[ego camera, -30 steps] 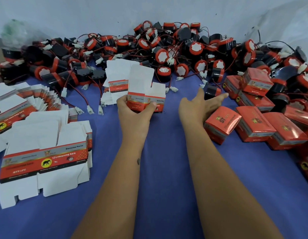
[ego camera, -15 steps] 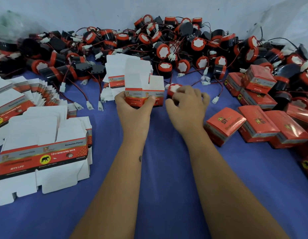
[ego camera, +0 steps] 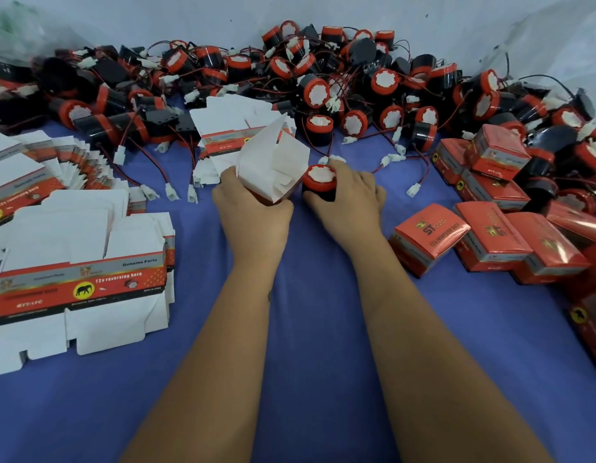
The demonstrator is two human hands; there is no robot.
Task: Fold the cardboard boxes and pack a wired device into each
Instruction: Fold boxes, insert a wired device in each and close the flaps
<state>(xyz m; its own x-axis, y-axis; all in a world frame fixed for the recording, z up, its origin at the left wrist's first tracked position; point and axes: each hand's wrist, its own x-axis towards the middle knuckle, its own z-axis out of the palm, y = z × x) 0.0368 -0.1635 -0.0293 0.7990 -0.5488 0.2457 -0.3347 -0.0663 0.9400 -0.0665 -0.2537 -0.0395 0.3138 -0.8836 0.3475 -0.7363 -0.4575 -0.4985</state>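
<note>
My left hand grips an opened cardboard box with its white flaps standing up and its mouth open. Right beside it, my right hand holds a round black device with a red rim and white cap; its white connector pokes out above my fingers. Box and device nearly touch over the blue cloth.
A big heap of wired devices runs along the back wall. Flat unfolded boxes are stacked at the left, more fanned out behind them. Closed red boxes lie at the right. Loose connectors trail ahead of the left hand.
My right hand picked a device from the heap and brought it to the box. The flat box in my left hand has been opened up, flaps raised.
</note>
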